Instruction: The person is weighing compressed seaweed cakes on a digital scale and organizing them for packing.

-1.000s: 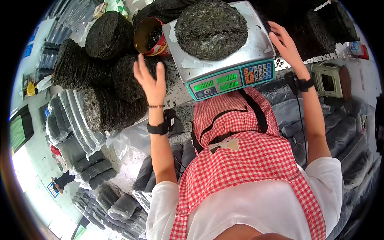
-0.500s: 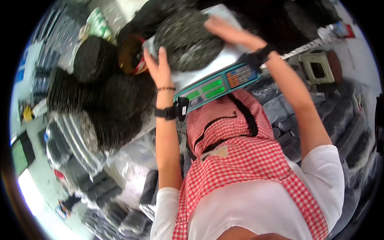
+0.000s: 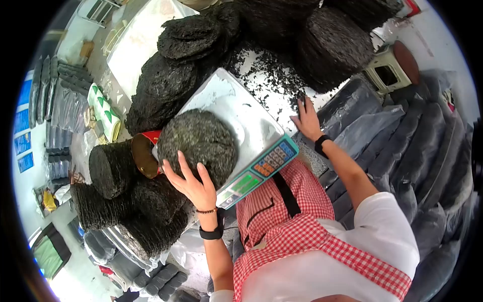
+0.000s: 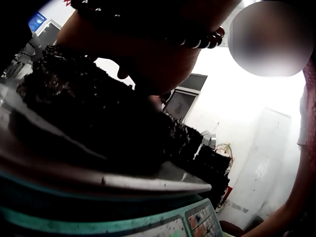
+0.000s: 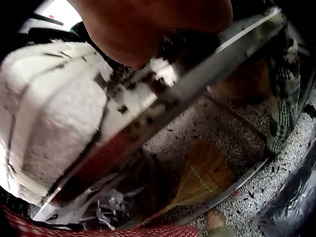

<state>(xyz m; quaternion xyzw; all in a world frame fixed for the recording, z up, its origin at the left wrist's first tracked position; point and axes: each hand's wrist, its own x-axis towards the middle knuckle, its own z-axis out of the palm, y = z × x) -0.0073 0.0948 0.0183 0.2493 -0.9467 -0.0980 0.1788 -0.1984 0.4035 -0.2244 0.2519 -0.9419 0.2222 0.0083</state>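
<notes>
A round, dark stack of dried seaweed lies on the steel pan of a teal digital scale, toward the pan's left side. My left hand rests on the stack's near edge with its fingers spread. From the left wrist view, the scale's keypad shows below the dark stack. Right of the scale, my right hand is at the table's edge, fingers extended and fingertips at scattered dark flakes. The right wrist view shows that hand low over the flakes, its fingertips mostly hidden.
More seaweed stacks stand beyond the scale, and others at the left. A red tin sits beside the scale. A cream plastic stool stands off the right end. Bagged dark rolls fill the floor; a straw broom lies under the table.
My left hand has come from beside the scale onto the stack. My right hand passed over the pan to the stack, then moved right to the table. The head view has turned, tilting the scale.
</notes>
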